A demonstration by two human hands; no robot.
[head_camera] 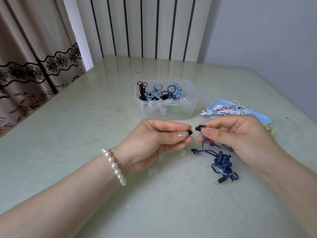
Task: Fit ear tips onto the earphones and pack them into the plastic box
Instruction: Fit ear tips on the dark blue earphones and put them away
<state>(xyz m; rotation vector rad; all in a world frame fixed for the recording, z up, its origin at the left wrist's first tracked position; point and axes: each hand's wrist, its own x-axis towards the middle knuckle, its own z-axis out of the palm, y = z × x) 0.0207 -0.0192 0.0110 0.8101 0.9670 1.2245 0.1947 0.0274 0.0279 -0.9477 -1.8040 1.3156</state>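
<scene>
Earphones in dark blue (223,162) lie partly on the pale green counter (103,117), their cord bunched in a loose tangle below the right hand (236,134), with the plug (220,181) at the near end. One earbud (199,128) is raised off the counter, pinched between the right thumb and forefinger, its black nozzle pointing left. The second earbud (194,151) of the same pair hangs just below, near the counter. The left hand (154,140), with a pearl bracelet (114,166) on its wrist, pinches a small black ear tip (190,132) between thumb and forefinger; the tip sits just beside the raised earbud, with a narrow gap between them. Several clear ear tips (160,158) lie on the counter under the left hand. Farther back stands the clear plastic box (193,100), holding coiled black, light blue and white earphones. To its right a light blue tray (267,119) carries white and red cords. A purple earphone (214,144) shows under the right hand, and a yellow-green coil (272,129) lies at the tray's near end.
</scene>
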